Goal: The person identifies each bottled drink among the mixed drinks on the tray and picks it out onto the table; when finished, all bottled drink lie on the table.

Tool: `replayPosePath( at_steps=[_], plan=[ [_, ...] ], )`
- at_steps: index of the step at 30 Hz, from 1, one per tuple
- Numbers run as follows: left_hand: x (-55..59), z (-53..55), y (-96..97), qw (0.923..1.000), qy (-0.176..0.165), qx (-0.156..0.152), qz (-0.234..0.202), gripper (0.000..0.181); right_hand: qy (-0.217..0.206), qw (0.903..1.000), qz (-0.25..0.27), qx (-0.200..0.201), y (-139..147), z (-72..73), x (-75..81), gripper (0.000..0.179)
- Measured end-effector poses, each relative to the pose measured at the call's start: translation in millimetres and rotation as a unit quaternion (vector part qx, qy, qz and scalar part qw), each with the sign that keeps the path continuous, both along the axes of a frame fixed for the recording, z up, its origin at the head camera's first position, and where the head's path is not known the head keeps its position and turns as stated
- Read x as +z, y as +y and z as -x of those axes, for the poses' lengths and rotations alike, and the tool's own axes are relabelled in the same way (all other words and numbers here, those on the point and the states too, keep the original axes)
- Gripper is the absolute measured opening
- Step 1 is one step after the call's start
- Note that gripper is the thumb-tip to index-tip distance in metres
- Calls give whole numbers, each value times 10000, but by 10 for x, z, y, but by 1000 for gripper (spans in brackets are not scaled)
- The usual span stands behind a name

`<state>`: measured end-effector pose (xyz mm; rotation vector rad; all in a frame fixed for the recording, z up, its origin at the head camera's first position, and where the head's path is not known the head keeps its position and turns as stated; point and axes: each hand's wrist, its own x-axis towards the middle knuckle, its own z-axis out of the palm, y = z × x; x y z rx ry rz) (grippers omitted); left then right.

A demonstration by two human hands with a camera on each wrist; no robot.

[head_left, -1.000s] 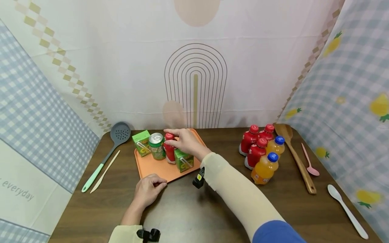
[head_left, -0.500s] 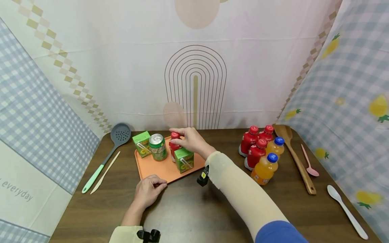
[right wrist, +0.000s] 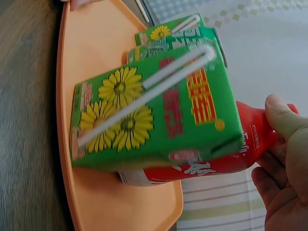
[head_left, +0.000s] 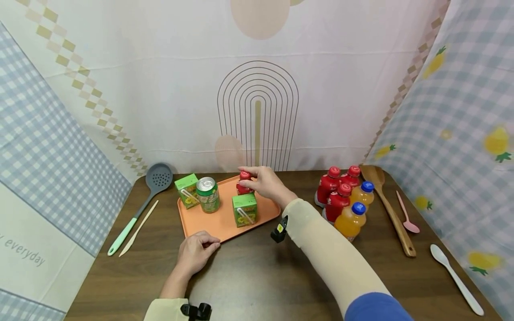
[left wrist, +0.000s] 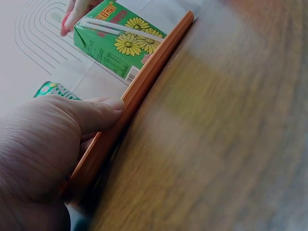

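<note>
My right hand (head_left: 268,185) grips a small red bottle (head_left: 243,183) near its cap; in the right wrist view the thumb lies on the bottle's neck (right wrist: 250,139). The bottle stands upright over the orange tray (head_left: 209,227), partly hidden behind a green drink carton (head_left: 244,210) with a straw on its front. My left hand (head_left: 196,253) pinches the tray's near rim, its thumb along the edge in the left wrist view. On the tray's left part are a green can (head_left: 208,195) and a second green carton (head_left: 187,191).
Red bottles (head_left: 336,203) and orange juice bottles (head_left: 350,220) cluster at the right. Beyond them lie a wooden spatula (head_left: 391,209), a pink spoon (head_left: 408,216) and a white spoon (head_left: 455,276). A slotted turner (head_left: 146,203) and a light-coloured knife (head_left: 138,228) lie left.
My right hand has moved the red bottle rightward across the tray, away from the can to behind the near carton. The left hand stays on the rim.
</note>
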<state>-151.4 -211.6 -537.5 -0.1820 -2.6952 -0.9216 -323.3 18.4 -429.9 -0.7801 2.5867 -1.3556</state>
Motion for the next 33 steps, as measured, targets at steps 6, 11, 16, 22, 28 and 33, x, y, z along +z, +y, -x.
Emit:
replayPosePath(
  at_steps=[6, 11, 16, 22, 28, 33],
  plan=[
    [-18, -11, 0, 10000, -48, 46, 7, 9, 187, 9998, -21, -111, 154, -3, -14, 48],
    [-22, -17, 2, 9999, -69, 81, 32, 10, 280, 9994, -52, -205, 266, -18, -16, 49],
    [-15, -31, 4, 9999, -62, 82, 55, 9, 300, 9991, -90, -274, 363, -55, -26, 49],
    [-17, -28, 0, 10000, -54, 66, 50, 6, 536, 9977, -2, -407, 475, -123, -54, 48],
    [-42, -10, -1, 9998, 175, 87, 64, 11, 675, 9966, 152, -444, 549, -174, -83, 48],
    [-36, 6, 7, 9998, 174, 90, 60, 11, 676, 9961, 229, -510, 597, -221, -84, 47]
  ],
)
